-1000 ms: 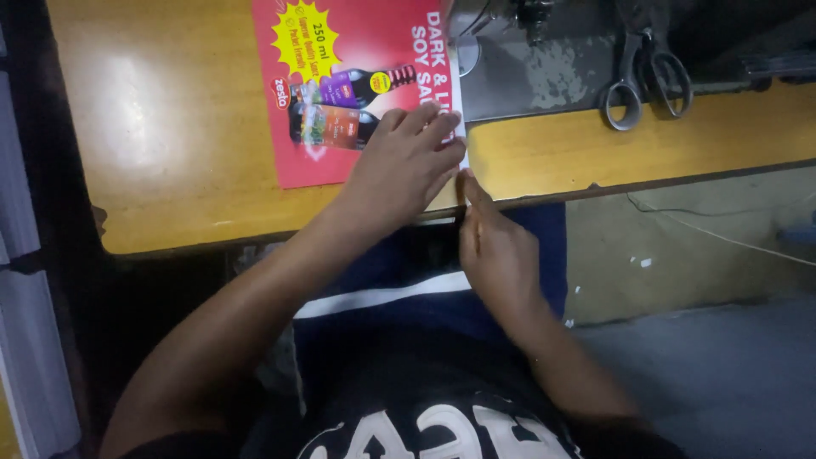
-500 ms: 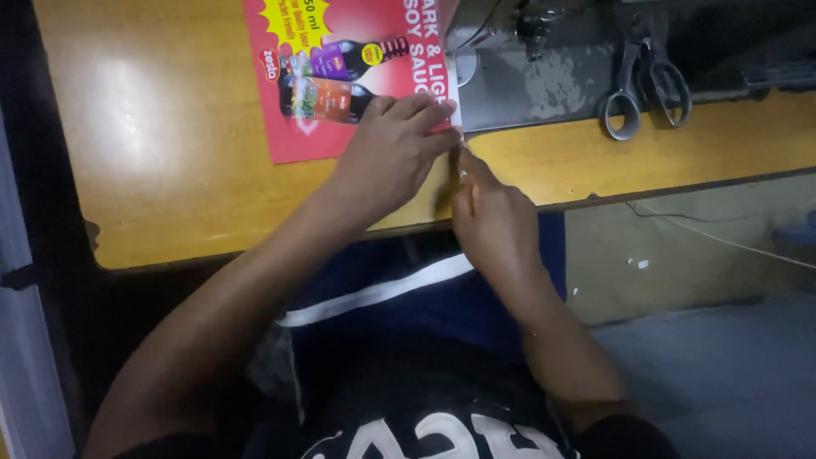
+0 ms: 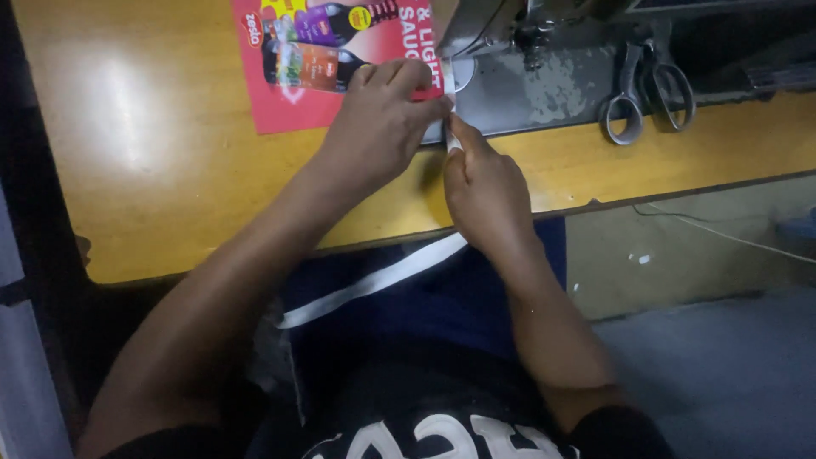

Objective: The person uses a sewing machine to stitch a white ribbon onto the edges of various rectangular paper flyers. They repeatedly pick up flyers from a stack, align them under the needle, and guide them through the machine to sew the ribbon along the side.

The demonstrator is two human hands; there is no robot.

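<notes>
Now the left hand sits a little further up the yellow wooden table than a second ago, fingers pressed together flat on the red printed sheet, while the right hand has followed, pinching the white fabric strip at the grey sewing machine bed. So the strip looks fed closer to the needle area, its tail trailing over dark blue cloth on the lap. 1 pair of scissors lies right of the hands, well apart.
</notes>
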